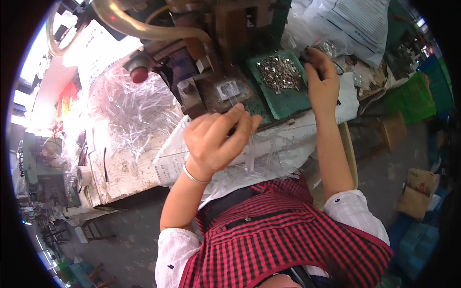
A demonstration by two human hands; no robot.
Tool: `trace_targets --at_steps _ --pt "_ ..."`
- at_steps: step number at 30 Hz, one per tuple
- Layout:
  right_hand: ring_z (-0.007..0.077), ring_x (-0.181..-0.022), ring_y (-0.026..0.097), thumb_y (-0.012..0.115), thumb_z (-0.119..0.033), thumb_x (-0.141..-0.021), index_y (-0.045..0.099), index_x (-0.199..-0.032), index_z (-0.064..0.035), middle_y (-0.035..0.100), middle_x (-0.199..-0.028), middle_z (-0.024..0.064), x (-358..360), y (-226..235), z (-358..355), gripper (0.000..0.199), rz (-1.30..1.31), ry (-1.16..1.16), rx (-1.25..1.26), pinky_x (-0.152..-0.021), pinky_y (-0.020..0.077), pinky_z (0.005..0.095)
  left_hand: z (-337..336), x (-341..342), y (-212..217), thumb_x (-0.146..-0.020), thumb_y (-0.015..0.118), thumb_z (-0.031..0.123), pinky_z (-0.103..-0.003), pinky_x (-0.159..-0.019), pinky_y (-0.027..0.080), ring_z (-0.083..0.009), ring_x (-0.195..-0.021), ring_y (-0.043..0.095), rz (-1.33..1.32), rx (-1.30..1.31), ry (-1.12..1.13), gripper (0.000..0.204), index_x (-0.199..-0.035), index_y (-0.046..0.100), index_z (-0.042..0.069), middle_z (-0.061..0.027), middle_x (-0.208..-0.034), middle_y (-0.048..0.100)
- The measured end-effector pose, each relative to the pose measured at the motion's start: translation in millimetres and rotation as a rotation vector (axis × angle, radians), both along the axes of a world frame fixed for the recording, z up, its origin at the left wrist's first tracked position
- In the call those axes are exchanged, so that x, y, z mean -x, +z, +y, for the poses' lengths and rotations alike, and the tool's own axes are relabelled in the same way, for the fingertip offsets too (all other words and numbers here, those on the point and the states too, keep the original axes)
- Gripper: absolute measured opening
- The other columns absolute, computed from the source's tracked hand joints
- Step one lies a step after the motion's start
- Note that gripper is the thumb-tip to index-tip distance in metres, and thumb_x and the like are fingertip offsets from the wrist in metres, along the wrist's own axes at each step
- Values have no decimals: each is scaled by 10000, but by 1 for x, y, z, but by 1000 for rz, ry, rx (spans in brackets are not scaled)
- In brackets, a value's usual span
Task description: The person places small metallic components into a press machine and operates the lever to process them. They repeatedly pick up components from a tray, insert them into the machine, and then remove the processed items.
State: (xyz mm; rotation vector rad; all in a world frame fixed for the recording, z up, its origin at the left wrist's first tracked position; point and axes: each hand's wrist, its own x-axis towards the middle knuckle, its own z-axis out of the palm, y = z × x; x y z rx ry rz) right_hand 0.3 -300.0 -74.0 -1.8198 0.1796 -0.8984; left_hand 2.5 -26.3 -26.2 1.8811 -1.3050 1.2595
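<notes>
Left hand (216, 139) pinching thin clear strips (249, 153) — right hand (322, 79) closed on small metal bits by the green tray (288, 103). Big clear pile (129, 105) left — lots more to go.

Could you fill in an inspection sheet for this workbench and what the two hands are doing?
Surface: worn workbench covered with printed paper sheets.
Job's things: green tray heaped with small metal parts; clear plastic strip.
Clutter: pile of clear plastic strips, tape roll.
Hands: left hand pinches the strip; right hand reaches to the tray's edge, grip unclear.
Cables: thick translucent hose on the press machine.
Surroundings: green crates, cardboard box.
</notes>
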Motion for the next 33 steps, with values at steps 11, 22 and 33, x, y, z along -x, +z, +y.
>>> trace_targets --at_steps 11,22,33 --pt "340 -968 663 783 -164 -792 731 -918 -78 696 -966 127 23 -44 24 162 384 -219 698 -839 519 450 1 12 -13 -723 877 121 -312 -560 520 -189 -648 648 191 73 10 256 -930 736 65 -87 -994 728" --pt "158 -852 693 700 -81 -929 731 -1076 -47 740 -918 73 42 -45 15 154 298 -85 207 -798 518 291 165 74 27 -827 784 -44 -339 -854 528 -237 -980 651 299 387 707 167 -972 750 32 -81 -1020 690" --pt "258 -940 709 680 -56 -929 745 -1067 -40 746 -1024 119 28 -41 24 153 190 -75 387 -878 522 327 234 -87 -93 -733 661 36 -420 -794 521 -296 -938 652 461 -524 1109 76 -755 728 64 -107 -920 666"
